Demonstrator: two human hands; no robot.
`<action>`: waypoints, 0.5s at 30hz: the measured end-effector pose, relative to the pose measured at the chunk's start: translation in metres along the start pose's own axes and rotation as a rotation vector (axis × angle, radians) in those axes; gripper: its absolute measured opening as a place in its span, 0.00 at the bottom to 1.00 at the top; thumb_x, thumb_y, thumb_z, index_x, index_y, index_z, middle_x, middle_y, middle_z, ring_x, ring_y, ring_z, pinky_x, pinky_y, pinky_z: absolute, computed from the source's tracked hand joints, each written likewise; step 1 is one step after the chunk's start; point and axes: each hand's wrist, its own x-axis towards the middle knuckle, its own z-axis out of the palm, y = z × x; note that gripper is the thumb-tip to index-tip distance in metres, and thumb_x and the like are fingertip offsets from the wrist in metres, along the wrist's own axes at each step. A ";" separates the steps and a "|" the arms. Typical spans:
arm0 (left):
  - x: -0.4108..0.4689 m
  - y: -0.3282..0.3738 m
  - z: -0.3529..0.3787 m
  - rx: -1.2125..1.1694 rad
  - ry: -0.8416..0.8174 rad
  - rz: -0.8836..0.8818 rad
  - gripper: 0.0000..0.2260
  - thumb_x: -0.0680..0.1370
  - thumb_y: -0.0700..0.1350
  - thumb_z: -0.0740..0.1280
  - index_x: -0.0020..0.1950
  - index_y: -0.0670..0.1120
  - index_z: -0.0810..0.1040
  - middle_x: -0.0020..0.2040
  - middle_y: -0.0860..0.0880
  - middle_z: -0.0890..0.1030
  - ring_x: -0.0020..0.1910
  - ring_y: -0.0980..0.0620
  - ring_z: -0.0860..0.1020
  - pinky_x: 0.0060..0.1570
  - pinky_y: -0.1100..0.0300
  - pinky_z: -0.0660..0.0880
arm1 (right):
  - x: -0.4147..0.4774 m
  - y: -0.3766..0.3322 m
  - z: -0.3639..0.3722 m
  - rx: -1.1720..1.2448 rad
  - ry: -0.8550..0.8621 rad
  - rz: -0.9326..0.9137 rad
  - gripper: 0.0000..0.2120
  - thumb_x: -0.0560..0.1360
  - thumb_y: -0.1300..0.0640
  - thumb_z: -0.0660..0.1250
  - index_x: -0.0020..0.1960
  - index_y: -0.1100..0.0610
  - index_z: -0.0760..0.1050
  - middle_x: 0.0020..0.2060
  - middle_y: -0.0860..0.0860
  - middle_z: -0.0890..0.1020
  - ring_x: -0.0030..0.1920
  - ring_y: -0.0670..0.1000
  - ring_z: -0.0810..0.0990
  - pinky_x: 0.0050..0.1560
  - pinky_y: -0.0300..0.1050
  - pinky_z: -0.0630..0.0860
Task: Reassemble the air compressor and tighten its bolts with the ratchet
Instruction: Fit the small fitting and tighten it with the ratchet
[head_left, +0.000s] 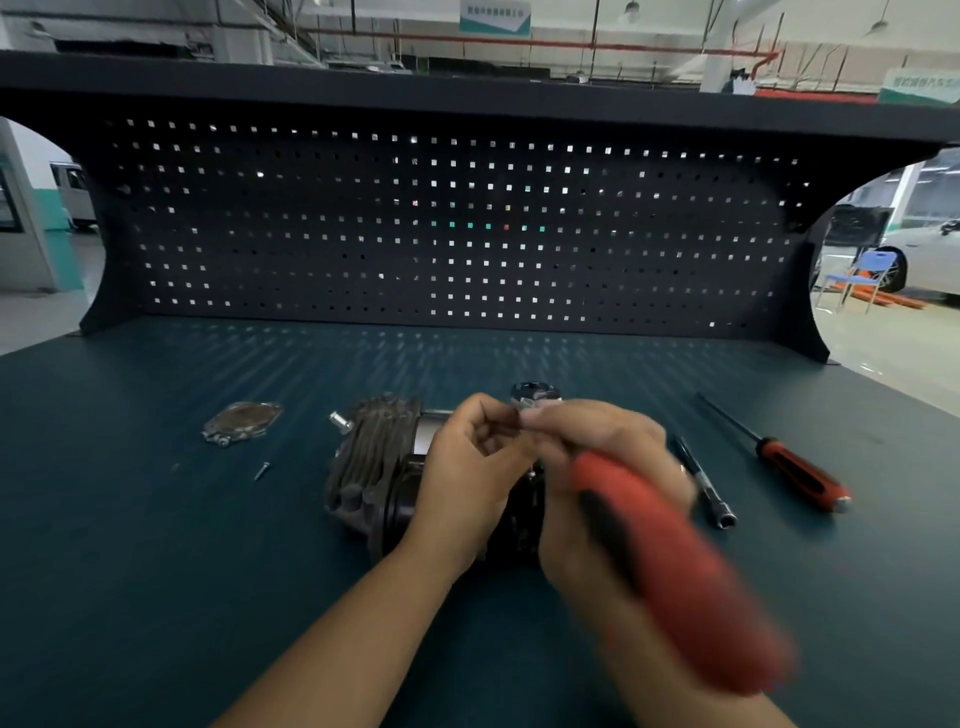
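Subject: air compressor (363, 467) sat on the counter (156, 519) at lower centre of the frame. Its finned cylinder faced left and its dark body was partly covered by both hands.
Left hand: left hand (467, 467) was over the compressor body. Its fingers were curled, with thumb and forefinger tips meeting on a small silvery piece (525, 415).
Right hand: right hand (608, 447) was just right of the left hand, with their fingertips touching at that same piece. Its fingers were wrapped round a red-handled tool (675, 571), whose handle ran toward the lower right.
Tool identity: too motion-blurred to confirm. Judged likely to be the ratchet.
Silvery piece: could not tell whether it was a bolt, a socket or the tool's head.
Off the machine: oval cover plate (241, 422) lay flat at centre left, well apart from the compressor, with a loose screw (263, 470) just below it.
Other tools: socket extension (704, 483) lay just right of the right hand. A red-handled screwdriver (800, 470) lay further right.
Behind hands: chrome part (535, 391), type unclear.
Progress: judged early to middle. The main body looked assembled, but the plate and screw were not yet fitted.
Remaining: seat the plate, start its fasteners and tighten them with the ratchet. No bolt could be seen well enough to count as tightened.
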 end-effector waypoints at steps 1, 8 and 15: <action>0.001 -0.001 -0.002 0.025 -0.001 -0.012 0.09 0.70 0.36 0.71 0.40 0.48 0.74 0.34 0.53 0.79 0.34 0.59 0.76 0.36 0.65 0.72 | -0.005 -0.001 0.002 -0.033 -0.051 -0.055 0.06 0.78 0.56 0.63 0.49 0.56 0.78 0.47 0.47 0.81 0.52 0.47 0.80 0.50 0.49 0.73; 0.000 -0.003 -0.002 -0.049 -0.004 -0.002 0.10 0.66 0.50 0.73 0.38 0.46 0.76 0.35 0.50 0.81 0.36 0.57 0.78 0.39 0.66 0.75 | 0.009 0.006 0.000 0.300 0.239 0.405 0.07 0.81 0.59 0.57 0.57 0.50 0.67 0.42 0.56 0.83 0.46 0.54 0.83 0.53 0.44 0.75; -0.001 -0.002 0.000 0.004 -0.007 0.017 0.12 0.64 0.53 0.72 0.38 0.47 0.76 0.35 0.50 0.82 0.37 0.56 0.78 0.41 0.65 0.76 | 0.027 0.034 -0.019 0.821 0.512 1.284 0.09 0.82 0.59 0.56 0.46 0.61 0.71 0.34 0.51 0.84 0.39 0.51 0.86 0.54 0.48 0.76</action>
